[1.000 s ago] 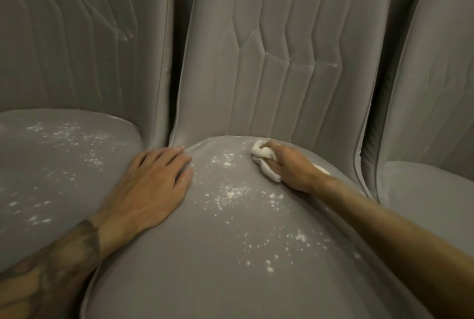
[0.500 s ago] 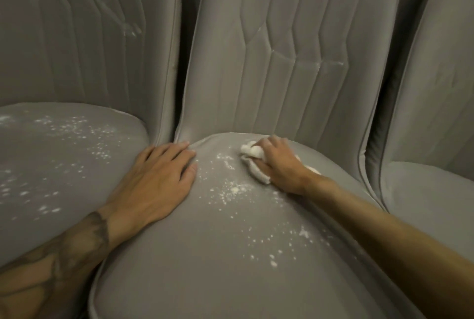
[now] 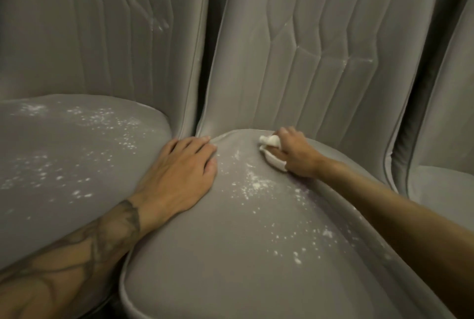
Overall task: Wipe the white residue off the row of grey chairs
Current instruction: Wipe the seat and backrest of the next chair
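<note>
right hand (image 3: 295, 155) curled round a crumpled white cloth (image 3: 272, 150), pressed on the rear of the middle grey upholstered chair seat (image 3: 230, 254). left hand (image 3: 179, 172) flat, fingers straight, on that seat's left edge. scattered white powder residue (image 3: 252, 186) on it and on the left grey chair seat (image 3: 64, 177).

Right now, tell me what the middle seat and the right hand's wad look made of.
Middle chair seat: seemingly matte grey suede-like fabric, given soft sheen and piped edge. White wad in the right hand: crumpled cloth or tissue, cannot tell which.
</note>
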Motion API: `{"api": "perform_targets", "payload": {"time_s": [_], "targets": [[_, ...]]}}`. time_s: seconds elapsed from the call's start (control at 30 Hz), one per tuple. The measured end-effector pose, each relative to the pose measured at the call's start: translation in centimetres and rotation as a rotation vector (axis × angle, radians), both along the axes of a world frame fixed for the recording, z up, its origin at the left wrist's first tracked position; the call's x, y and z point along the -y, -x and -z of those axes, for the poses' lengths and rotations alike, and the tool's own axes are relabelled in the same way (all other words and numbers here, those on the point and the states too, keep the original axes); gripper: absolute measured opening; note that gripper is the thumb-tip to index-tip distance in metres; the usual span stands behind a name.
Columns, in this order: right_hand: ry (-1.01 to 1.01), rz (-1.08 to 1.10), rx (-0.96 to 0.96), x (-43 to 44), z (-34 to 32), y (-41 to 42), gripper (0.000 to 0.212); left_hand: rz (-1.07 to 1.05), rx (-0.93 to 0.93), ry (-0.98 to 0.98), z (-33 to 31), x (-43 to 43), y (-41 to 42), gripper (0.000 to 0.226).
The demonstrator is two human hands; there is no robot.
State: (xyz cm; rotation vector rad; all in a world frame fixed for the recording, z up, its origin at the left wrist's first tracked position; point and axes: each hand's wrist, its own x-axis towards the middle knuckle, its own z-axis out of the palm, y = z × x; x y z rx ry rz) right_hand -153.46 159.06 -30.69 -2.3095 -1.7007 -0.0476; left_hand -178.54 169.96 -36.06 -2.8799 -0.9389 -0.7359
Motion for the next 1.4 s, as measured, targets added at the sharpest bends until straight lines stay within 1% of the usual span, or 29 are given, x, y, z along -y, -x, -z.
{"api": "perform_targets", "payload": {"time_s": [0.07, 0.13, 0.17, 0.2, 0.27, 0.3, 0.33, 0.37, 0.4, 0.5, 0.53, 0.57, 0.6, 0.63, 0.7, 0.73, 0.77, 0.8, 0.83, 0.93, 0.97, 1.0, 1.03, 1.1, 1.17, 1.2, 1.27, 1.33, 1.4], "targets": [[0.072, 0.21, 0.066, -1.7, -0.1, -1.5, 0.043, -0.002, 0.008, 0.001, 0.0, 0.1, 0.1, 0.043], [0.078, 0.238, 0.054, -3.7, 0.0, -0.3, 0.048, 0.004, 0.003, 0.006, -0.1, 0.1, 0.1, 0.045], [0.063, 0.185, 0.052, -4.4, 0.0, 0.9, 0.049, 0.008, 0.001, 0.009, -0.1, 0.1, 0.1, 0.047], [0.036, 0.081, 0.048, -4.8, 0.2, 2.3, 0.045, 0.008, 0.002, 0.014, -0.1, 0.1, 0.2, 0.049], [-0.013, -0.203, -0.012, -3.7, 0.5, 4.7, 0.023, 0.006, 0.004, 0.012, -0.2, 0.1, 0.2, 0.051], [-0.037, -0.3, -0.065, -2.6, 0.5, 5.1, 0.017, 0.004, 0.008, 0.006, -0.2, 0.2, 0.1, 0.052], [-0.062, -0.337, -0.105, -1.7, 0.5, 4.8, 0.021, 0.003, 0.014, 0.003, -0.1, 0.2, 0.1, 0.051], [-0.06, -0.31, -0.121, -1.1, 0.4, 4.1, 0.029, 0.005, 0.021, 0.001, -0.1, 0.2, 0.2, 0.05], [-0.028, -0.229, -0.083, -0.9, 0.2, 2.9, 0.035, 0.008, 0.025, -0.002, 0.0, 0.2, 0.2, 0.048], [0.079, 0.142, 0.032, -2.3, 0.0, -0.6, 0.042, 0.012, 0.033, -0.019, 0.0, 0.4, 0.2, 0.043], [0.075, 0.214, 0.042, -3.2, 0.1, -0.7, 0.044, 0.014, 0.038, -0.018, -0.1, 0.4, 0.2, 0.043], [0.069, 0.233, 0.04, -4.2, 0.0, 0.1, 0.047, 0.016, 0.04, -0.015, -0.1, 0.4, 0.2, 0.044], [0.054, 0.214, 0.029, -4.8, 0.1, 1.2, 0.05, 0.021, 0.039, -0.01, -0.2, 0.4, 0.2, 0.045], [0.012, 0.143, 0.019, -5.2, 0.2, 2.5, 0.05, 0.026, 0.036, -0.003, -0.2, 0.3, 0.2, 0.046], [-0.068, -0.116, -0.026, -4.2, 0.7, 5.4, 0.04, 0.023, 0.038, 0.002, -0.2, 0.4, 0.3, 0.049], [-0.073, -0.227, -0.064, -3.2, 0.9, 6.2, 0.034, 0.02, 0.036, -0.001, -0.2, 0.4, 0.2, 0.05], [-0.06, -0.283, -0.094, -2.1, 1.0, 6.1, 0.032, 0.017, 0.035, -0.002, -0.2, 0.5, 0.2, 0.049], [-0.039, -0.283, -0.104, -1.5, 0.8, 5.3, 0.033, 0.014, 0.035, 0.0, -0.2, 0.4, 0.2, 0.047], [-0.022, -0.239, -0.083, -1.1, 0.6, 4.2, 0.035, 0.016, 0.033, 0.007, -0.2, 0.4, 0.2, 0.044], [0.069, 0.077, -0.003, -1.5, 0.0, 0.6, 0.041, 0.03, 0.041, 0.011, -0.2, 0.5, 0.2, 0.034], [0.07, 0.154, 0.008, -2.2, 0.0, 0.3, 0.041, 0.03, 0.052, 0.013, -0.3, 0.6, 0.2, 0.033], [0.069, 0.181, 0.027, -3.0, 0.0, 0.9, 0.042, 0.026, 0.064, 0.016, -0.4, 0.6, 0.2, 0.032], [0.065, 0.153, 0.057, -3.7, 0.1, 2.0, 0.044, 0.019, 0.076, 0.023, -0.6, 0.7, 0.2, 0.03], [0.007, -0.049, 0.074, -4.3, 0.7, 4.9, 0.044, -0.006, 0.099, 0.048, -0.9, 0.7, 0.2, 0.022], [-0.065, -0.282, -0.024, -3.3, 1.0, 7.2, 0.033, -0.028, 0.13, 0.082, -1.3, 0.8, 0.3, 0.015], [-0.087, -0.322, -0.062, -2.6, 1.1, 7.4, 0.03, -0.032, 0.133, 0.088, -1.6, 0.9, 0.4, 0.014], [-0.074, -0.266, -0.07, -2.0, 0.8, 6.3, 0.034, -0.043, 0.101, 0.07, -1.9, 0.7, 1.0, 0.014], [0.013, -0.087, -0.023, -2.5, 0.5, 4.3, 0.04, -0.04, 0.052, 0.025, -2.0, 0.4, 2.0, 0.013], [0.067, 0.073, 0.036, -3.9, 0.3, 3.2, 0.04, -0.045, 0.022, -0.03, -1.8, 0.1, 3.4, 0.017]]}}
